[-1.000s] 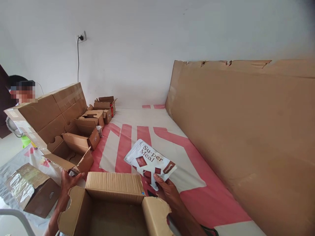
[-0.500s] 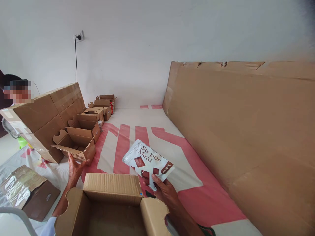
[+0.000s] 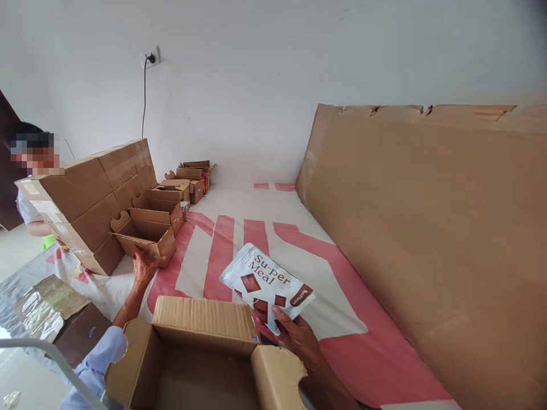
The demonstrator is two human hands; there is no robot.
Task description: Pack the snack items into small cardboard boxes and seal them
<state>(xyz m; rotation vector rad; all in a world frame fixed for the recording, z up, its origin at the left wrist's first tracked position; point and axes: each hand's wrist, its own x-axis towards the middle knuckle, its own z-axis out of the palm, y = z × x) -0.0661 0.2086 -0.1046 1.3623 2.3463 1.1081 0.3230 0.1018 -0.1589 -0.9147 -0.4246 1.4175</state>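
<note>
My right hand (image 3: 299,336) is closed on a white pouch (image 3: 267,287) printed "Su-per Meal" with dark red diamonds, thumb on its front face. The pouch is tilted above the cloth-covered table. My left hand (image 3: 144,267) rests against the near side of an open cardboard box (image 3: 160,250), with its fingers and thumb spread apart. This box is nearest in a row along the left. Directly in front of me is another open cardboard box (image 3: 205,319), its flaps up and its visible inside bare.
Several open boxes (image 3: 194,185) continue the row toward the wall. Behind them stand stacked cartons (image 3: 85,193), with a person (image 3: 34,154) beyond. A taped carton (image 3: 77,336) is at lower left. A large cardboard panel (image 3: 427,228) borders the right side.
My left hand has moved forward with the nearest box in the row, which now sits closer to the box behind it. My right hand keeps the pouch. The view has shifted slightly.
</note>
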